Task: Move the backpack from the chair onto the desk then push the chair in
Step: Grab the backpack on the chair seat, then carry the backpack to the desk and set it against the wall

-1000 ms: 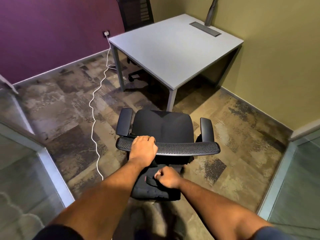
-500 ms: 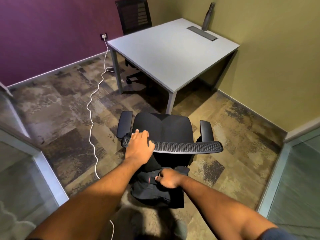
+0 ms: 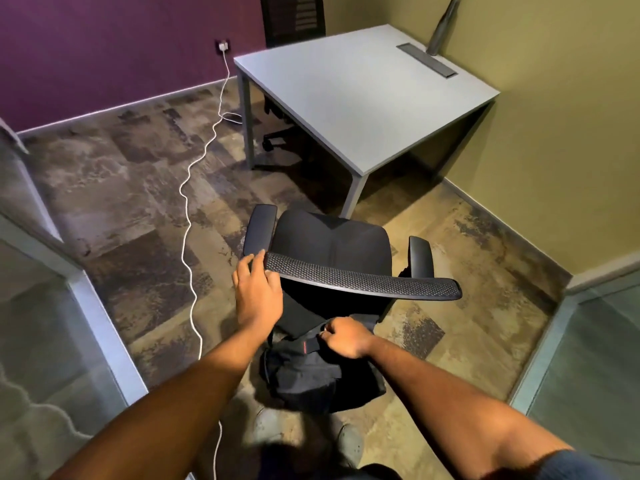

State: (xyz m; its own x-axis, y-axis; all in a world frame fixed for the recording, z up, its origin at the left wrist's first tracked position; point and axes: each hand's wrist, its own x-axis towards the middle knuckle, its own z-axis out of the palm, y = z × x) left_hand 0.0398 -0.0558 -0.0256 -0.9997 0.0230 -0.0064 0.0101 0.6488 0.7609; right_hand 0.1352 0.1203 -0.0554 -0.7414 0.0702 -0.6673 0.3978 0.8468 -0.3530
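Two hands busy: right hand (image 3: 343, 337) fisted on soft black fabric backpack (image 3: 311, 375) hanging behind chair (image 3: 332, 244); left hand (image 3: 258, 289), fingers loose, at mesh backrest end. Flat grey table (image 3: 363, 98) beyond, near corner closest.

White cable (image 3: 189, 216) plugged into a wall socket (image 3: 222, 46) at eleven o'clock, snaking across the patchy carpet (image 3: 121, 188) toward six. Second black chair (image 3: 294, 15) at twelve, against the purple wall (image 3: 104, 46). Grey bottle (image 3: 441, 29) at one o'clock, before the olive wall (image 3: 554, 116). Glass partitions (image 3: 41, 323) at nine and four.
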